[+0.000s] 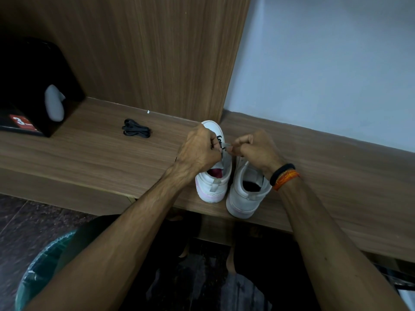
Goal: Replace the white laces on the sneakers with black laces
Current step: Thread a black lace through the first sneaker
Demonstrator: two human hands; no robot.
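While both hands, the left hand (199, 151) and right hand (254, 149), pinch the black lace (221, 143) over the left sneaker (213, 182) on the counter (89, 149), keep both ends even and flat, and feed each tip squarely through its eyelet.

Left hand (199, 151) and right hand (253, 149) curled, fingertips pinched.

Two white sneakers (213, 176); one spare black lace bundle (136, 131); two hands (197, 151); one black box (33, 86); one bin (42, 270).

Matt wood-grain shelf (89, 149); smooth white sneakers (242, 198) — leather-like.
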